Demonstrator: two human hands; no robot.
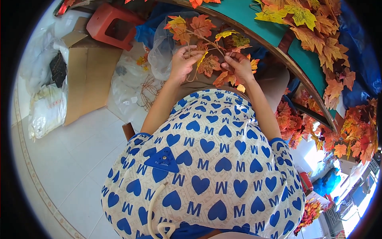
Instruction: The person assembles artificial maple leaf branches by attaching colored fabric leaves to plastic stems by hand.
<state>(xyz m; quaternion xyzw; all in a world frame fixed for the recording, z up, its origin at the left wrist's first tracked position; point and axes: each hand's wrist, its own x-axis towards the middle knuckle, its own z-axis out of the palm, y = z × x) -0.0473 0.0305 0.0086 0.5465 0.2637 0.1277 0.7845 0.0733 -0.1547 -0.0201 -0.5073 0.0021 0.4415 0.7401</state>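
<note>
At the left, a cardboard box point(88, 85) is being flanked by a white plastic bag point(47, 109), while a red plastic stool point(137, 16) is being seen just beyond it on the far side. To the right of the box, the floor is being partly covered by clear plastic sheeting point(129, 87) and loose brown strands point(148, 95). In the far middle, a thin brown stem of an autumn-leaf garland point(209, 65) is being pinched between the thumb and fingers of the left hand point(183, 67). The garland is being held up between both hands, its orange and yellow leaves being spread around them. Its stem is also being gripped by the fingertips of the right hand point(240, 68). Farther right, a green worktop point(232, 15) is being partly covered by a heap of similar leaves point(320, 46).
</note>
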